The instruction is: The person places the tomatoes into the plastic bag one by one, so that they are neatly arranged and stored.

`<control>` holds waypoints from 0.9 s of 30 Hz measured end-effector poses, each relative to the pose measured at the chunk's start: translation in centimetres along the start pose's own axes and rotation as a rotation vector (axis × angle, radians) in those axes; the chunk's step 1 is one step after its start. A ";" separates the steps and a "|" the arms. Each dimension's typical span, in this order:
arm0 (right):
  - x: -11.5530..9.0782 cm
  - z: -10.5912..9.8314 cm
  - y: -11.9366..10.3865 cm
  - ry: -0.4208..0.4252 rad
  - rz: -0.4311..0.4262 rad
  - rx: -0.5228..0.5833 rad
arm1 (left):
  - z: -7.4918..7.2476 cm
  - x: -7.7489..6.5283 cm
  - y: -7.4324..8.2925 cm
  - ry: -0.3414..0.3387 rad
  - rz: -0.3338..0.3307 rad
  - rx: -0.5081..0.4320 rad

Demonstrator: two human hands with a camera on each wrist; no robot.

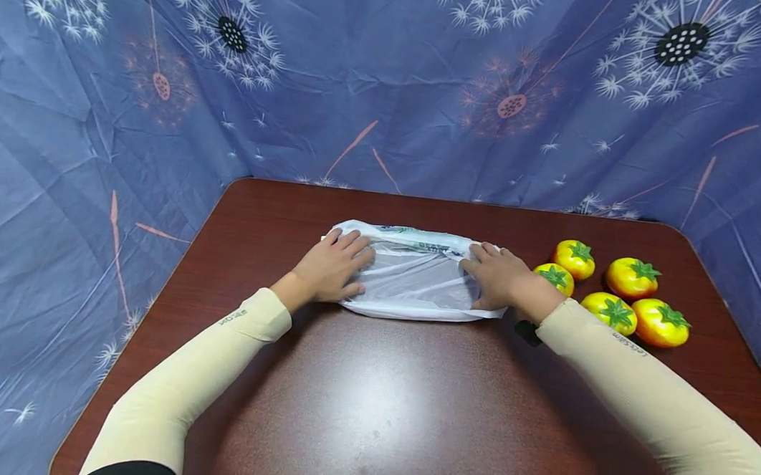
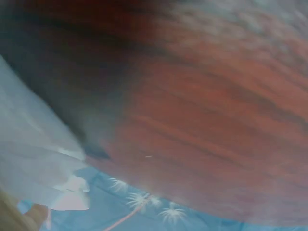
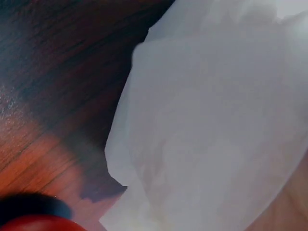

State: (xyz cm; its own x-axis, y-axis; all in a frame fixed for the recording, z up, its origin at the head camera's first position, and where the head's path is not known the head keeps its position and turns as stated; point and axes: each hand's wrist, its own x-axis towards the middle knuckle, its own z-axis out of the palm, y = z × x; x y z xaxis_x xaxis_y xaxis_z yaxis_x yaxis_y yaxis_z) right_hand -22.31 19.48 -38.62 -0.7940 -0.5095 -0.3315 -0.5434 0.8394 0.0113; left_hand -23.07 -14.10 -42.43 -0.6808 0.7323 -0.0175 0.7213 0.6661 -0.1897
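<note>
A thin white plastic bag (image 1: 417,279) with green print along its far edge lies flattened across the middle of the table. On its left end rests my left hand (image 1: 332,267), fingers spread and mostly straight. My right hand (image 1: 502,276) lies over the right end, its fingers extended across the plastic. In the left wrist view the bag (image 2: 33,139) hangs at the left, with a fingertip (image 2: 36,216) at the lower corner. Loose white plastic (image 3: 207,125) fills most of the right wrist view, and part of the hand (image 3: 284,207) shows at lower right.
Several yellow-and-red tomatoes (image 1: 632,277) with green leafy tops sit to the right of the bag, close to my right wrist. The brown wooden table (image 1: 278,225) has rounded far corners. A blue dandelion-print curtain (image 1: 388,87) hangs behind and at both sides.
</note>
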 end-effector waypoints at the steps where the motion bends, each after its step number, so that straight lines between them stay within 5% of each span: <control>1: -0.1 0.0 0.0 -0.006 0.000 0.001 | -0.2 0.1 0.2 0.009 0.027 0.001; 5: -0.2 -0.2 0.1 -0.082 0.038 0.022 | -0.3 0.0 0.6 -0.090 0.090 -0.014; 9: -0.2 -0.4 0.2 -0.134 0.045 0.011 | 0.0 -0.4 0.4 -0.181 0.067 -0.006; 16: -0.5 -0.4 0.4 -0.124 0.037 0.016 | -0.6 0.7 0.5 -0.077 0.078 -0.066; 23: -0.7 -0.4 0.6 -0.177 0.043 0.153 | -1.0 0.9 -0.2 -0.220 -0.011 -0.176; 27: -0.5 -0.1 0.5 -0.186 0.053 0.187 | -0.6 0.9 -0.4 -0.173 -0.037 -0.246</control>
State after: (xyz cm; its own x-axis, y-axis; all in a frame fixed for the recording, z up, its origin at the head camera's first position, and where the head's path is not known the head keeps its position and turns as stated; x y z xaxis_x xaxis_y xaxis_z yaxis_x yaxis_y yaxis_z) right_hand -22.22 20.10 -38.37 -0.7469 -0.4352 -0.5027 -0.4291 0.8930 -0.1355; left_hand -23.90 -13.62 -41.82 -0.7039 0.6856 -0.1859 0.6901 0.7220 0.0496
